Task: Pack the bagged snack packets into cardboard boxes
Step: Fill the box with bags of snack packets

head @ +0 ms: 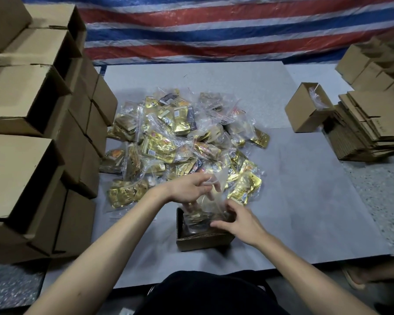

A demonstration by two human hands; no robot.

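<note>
The left hand (189, 187) and right hand (237, 221) each have their grip clamped on a clear bag (210, 201) standing in an open box (203, 243).

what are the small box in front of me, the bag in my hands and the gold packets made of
Small box: corrugated cardboard, matte brown; fluting shows along its cut rim. Bag: thin clear plastic film, see-through, wrinkled, glossy. Gold packets: probably metallised foil laminate, judging by mirror-like glints.

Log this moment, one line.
bag: partly in box | left hand: pinches bag | right hand: grips bag | pile: unpacked behind box
</note>
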